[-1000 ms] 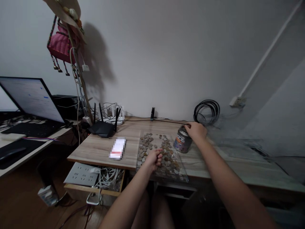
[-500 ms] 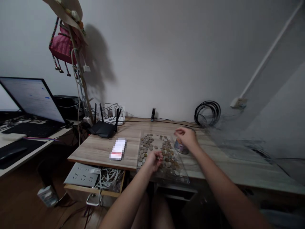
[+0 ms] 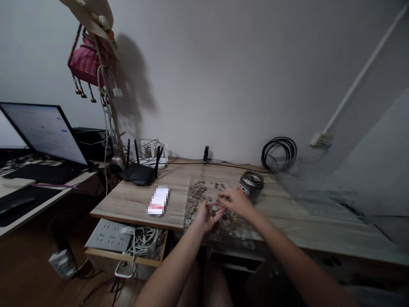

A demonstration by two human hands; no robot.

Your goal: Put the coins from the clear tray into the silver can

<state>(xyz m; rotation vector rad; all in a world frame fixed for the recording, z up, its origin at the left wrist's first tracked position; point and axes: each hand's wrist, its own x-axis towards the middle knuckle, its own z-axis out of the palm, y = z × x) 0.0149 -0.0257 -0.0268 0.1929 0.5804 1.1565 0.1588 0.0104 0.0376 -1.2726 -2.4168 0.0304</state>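
Note:
My left hand (image 3: pixel 207 216) is turned palm up and cupped, with a few coins (image 3: pixel 214 208) lying on the palm and fingers. Just to its right, my right hand (image 3: pixel 237 202) reaches over with its fingers stretched apart toward those coins; a slight blur covers the fingertips, and nothing shows in them. Many loose coins (image 3: pixel 193 199) are spread on a clear plastic sheet or tray (image 3: pixel 247 238) beneath both hands. Behind my right wrist stands a round money tin (image 3: pixel 254 181), upright, with a dark slotted lid and an orange label, partly hidden by the hand.
A lit phone (image 3: pixel 159 200) lies left of the coins, before a black router (image 3: pixel 139 172). An open drawer (image 3: pixel 128 243) below holds a power strip and white cables. Coiled black cable (image 3: pixel 279 153) leans against the wall at right. A monitor (image 3: pixel 41 132) stands far left.
My right hand has moved down and left from above the money tin to my left hand, uncovering the lid. My left hand has uncurled, so the coins in it show.

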